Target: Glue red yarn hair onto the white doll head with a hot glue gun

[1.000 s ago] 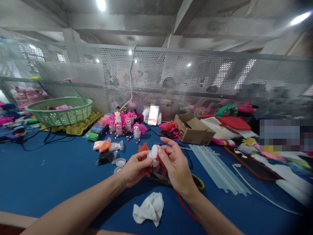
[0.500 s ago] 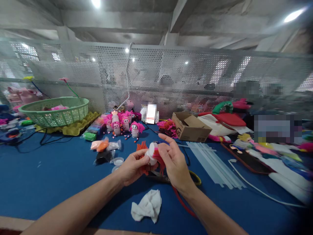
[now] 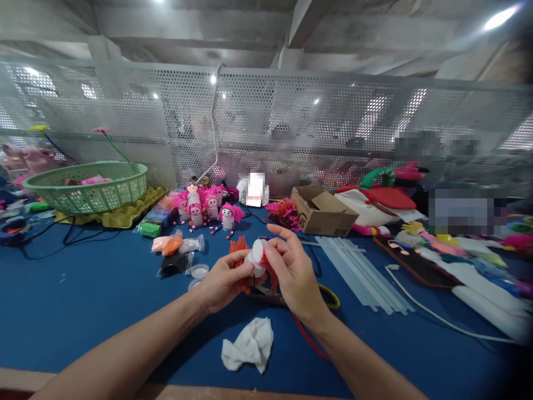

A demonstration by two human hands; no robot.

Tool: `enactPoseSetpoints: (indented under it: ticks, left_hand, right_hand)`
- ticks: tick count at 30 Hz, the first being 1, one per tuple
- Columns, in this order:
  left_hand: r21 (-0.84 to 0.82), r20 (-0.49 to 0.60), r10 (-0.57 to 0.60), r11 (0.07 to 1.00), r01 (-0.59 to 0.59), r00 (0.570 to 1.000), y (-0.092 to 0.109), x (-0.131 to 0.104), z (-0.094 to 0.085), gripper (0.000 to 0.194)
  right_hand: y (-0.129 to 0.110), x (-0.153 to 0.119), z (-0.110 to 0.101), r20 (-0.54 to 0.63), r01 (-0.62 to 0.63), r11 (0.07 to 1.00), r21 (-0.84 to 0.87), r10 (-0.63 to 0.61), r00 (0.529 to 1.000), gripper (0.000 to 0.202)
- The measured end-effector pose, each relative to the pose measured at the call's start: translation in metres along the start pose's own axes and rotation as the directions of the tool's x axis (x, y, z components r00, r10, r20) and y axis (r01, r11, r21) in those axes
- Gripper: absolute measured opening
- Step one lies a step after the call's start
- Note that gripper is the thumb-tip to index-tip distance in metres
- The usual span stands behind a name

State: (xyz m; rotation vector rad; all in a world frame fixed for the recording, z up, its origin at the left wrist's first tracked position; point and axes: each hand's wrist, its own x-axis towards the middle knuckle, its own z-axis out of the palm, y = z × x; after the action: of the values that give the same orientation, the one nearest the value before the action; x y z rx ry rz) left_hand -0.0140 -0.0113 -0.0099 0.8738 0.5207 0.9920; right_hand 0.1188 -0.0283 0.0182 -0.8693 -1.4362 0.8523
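Note:
My left hand [image 3: 227,280] is closed around a small white doll bottle [image 3: 257,262], thumb along its side, with the round white end tilted up. My right hand [image 3: 295,278] pinches reddish-pink yarn [image 3: 270,272] against that end, its other fingers raised and partly bent. Behind the left fingers rises a bundle of orange yarn [image 3: 239,244]. Under the hands lies a tool with a yellow loop handle [image 3: 333,297], largely covered. A crumpled white tissue [image 3: 250,345] rests nearer me. Clear round lids [image 3: 200,271] sit by my left wrist.
Several pink-haired dolls [image 3: 195,214] stand at the back beside bagged clay [image 3: 166,243]. A green basket [image 3: 87,191] sits on an egg tray [image 3: 120,214] at left. To the right are a cardboard box [image 3: 325,214], pale glue sticks [image 3: 358,275] and a white cable [image 3: 433,316].
The pink yarn strands have shifted a little at the bottle's end under my right fingers. Both hands keep nearly the same place; the whole view has moved slightly.

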Motion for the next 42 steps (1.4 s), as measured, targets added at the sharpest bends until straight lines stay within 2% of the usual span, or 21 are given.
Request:
enactPoseSetpoints:
  ticks: [14, 29, 36, 42]
  left_hand:
    - [-0.017, 0.042, 0.002, 1.0, -0.002, 0.999, 0.0014, 0.0003, -0.0002, 0.034]
    - [0.035, 0.067, 0.017, 0.999, -0.02, 0.998, -0.0032, 0.0021, -0.0071, 0.036]
    - [0.017, 0.061, 0.011, 1.0, -0.012, 0.998, 0.0002, 0.0004, -0.0027, 0.033]
    - [0.042, 0.026, 0.006, 0.999, -0.007, 1.0, 0.0016, -0.0006, 0.0012, 0.04]
  right_hand:
    - [-0.004, -0.0008, -0.0008, 0.0, -0.024, 0.998, 0.05, 0.024, 1.0, 0.033]
    - [0.0027, 0.0003, -0.0003, 0.024, -0.007, 1.0, 0.015, 0.007, 1.0, 0.038]
    - [-0.0018, 0.0006, -0.0015, 0.014, -0.026, 0.999, 0.044, 0.025, 1.0, 0.034]
    - [-0.0051, 0.0025, -0.0024, -0.019, -0.057, 0.995, 0.077, 0.058, 0.998, 0.029]
